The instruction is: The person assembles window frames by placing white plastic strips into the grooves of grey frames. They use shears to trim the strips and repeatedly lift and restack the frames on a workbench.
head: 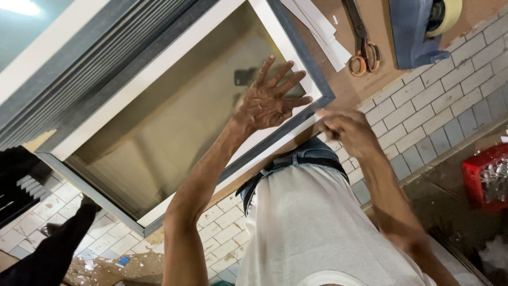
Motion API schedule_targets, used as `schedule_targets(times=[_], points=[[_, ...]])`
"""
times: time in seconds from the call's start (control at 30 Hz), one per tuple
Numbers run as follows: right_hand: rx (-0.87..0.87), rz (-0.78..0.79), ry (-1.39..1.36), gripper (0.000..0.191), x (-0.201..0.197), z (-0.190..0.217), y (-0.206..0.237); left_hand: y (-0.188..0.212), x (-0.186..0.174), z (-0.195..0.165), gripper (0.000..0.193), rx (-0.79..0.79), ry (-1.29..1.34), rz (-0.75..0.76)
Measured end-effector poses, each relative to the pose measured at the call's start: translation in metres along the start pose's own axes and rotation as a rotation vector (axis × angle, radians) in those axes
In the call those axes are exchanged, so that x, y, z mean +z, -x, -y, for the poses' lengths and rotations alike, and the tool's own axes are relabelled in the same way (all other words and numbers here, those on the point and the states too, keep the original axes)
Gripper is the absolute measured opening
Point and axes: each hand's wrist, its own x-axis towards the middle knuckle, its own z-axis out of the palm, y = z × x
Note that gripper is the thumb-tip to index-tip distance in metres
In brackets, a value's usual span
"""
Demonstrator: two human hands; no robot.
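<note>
The large grey-framed picture frame with white mat and glass pane [174, 122] fills the upper left and centre; the left hand [270, 100] lies spread flat on its glass, while the blurred right hand [346, 132] pinches the frame's corner at centre right

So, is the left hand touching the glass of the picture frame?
Touching. The head view shows the left hand pressed flat, fingers spread, on the glass near the frame's corner, with no gap visible.

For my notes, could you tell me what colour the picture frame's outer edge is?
Grey, with a white inner border, on the picture frame; head view.
</note>
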Motion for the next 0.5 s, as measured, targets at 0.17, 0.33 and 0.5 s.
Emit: schedule_targets(times=[0.17,0.33,0.5], points=[[-0.149,-0.179,0.157,0.049,-0.053,-0.015,0.05,-0.014,-0.012,-0.018,0.023,-0.226,0.15,0.148],[-0.212,-0.195,0.049,0.037,-0.08,-0.031,0.049,-0.039,-0.016,-0.043,0.016,-0.46,0.26,-0.011],[-0.21,-0.321,0.194,0.029,-0.091,-0.028,0.05,-0.054,-0.01,-0.054,0.018,-0.545,0.206,-0.141]])
